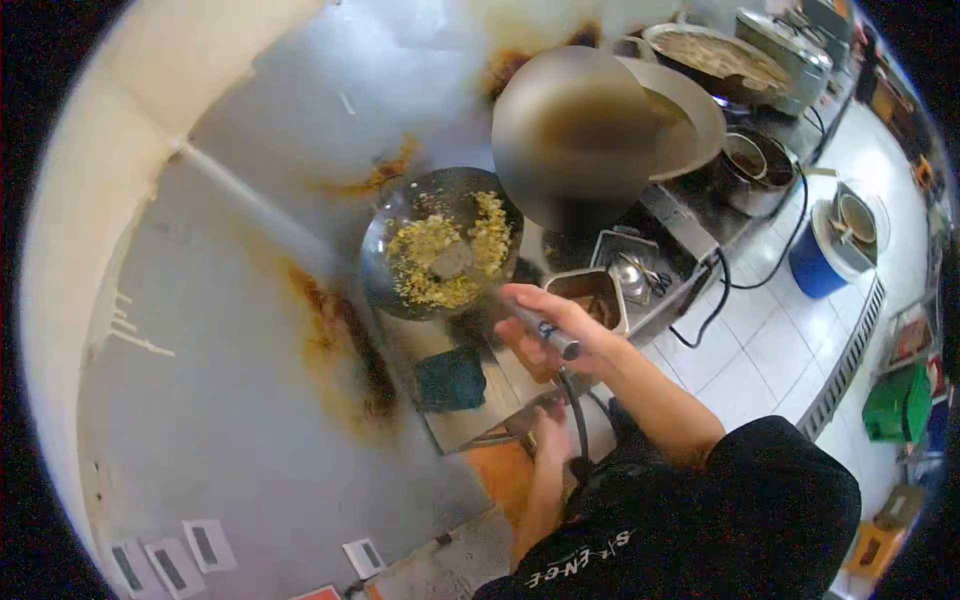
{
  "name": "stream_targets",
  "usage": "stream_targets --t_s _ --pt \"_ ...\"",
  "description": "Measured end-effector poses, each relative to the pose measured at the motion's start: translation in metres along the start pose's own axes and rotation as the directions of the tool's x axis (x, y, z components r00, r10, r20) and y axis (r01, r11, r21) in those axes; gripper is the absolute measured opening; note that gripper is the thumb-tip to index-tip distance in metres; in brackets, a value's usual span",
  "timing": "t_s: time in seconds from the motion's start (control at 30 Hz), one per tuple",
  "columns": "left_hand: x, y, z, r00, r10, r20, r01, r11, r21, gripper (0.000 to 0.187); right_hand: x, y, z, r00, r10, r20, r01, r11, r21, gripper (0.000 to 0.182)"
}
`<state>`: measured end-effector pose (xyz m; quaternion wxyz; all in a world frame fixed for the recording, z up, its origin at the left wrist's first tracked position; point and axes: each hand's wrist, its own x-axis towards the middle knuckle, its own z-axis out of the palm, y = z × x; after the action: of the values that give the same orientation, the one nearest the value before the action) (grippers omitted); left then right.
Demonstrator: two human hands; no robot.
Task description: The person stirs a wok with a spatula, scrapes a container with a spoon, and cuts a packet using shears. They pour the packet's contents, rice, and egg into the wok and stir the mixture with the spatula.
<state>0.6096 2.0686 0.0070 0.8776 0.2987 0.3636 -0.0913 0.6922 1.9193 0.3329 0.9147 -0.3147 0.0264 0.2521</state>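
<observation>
My right hand is wrapped round the metal handle of a long utensil. Its far end reaches into a dark wok with chopped yellow food spread inside. My left hand is lower down, near the counter's front edge and below the right hand; its fingers are blurred, and whether it holds anything is unclear. A dark green folded cloth lies on the counter between the wok and the edge.
Beyond my right hand are a metal container, a tray with scissors and a large pan, partly behind a blurred round patch. Further off are a pan of liquid, a pot and a blue bucket. A stained metal wall borders the wok.
</observation>
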Motion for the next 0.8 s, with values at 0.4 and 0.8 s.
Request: stream_targets --t_s 0.4,0.8 --pt "-0.027 0.013 0.021 0.848 0.504 0.164 -0.344 0.288 0.894 0.043 -0.055 0.033 -0.019 0.892 -0.317 0.323 0.426 0.828 -0.364 0.085" --pt "-0.040 -0.024 0.077 0.666 0.718 0.202 -0.447 0.168 0.878 0.039 -0.024 -0.027 -0.073 0.828 -0.201 0.523 0.438 0.815 -0.380 0.059"
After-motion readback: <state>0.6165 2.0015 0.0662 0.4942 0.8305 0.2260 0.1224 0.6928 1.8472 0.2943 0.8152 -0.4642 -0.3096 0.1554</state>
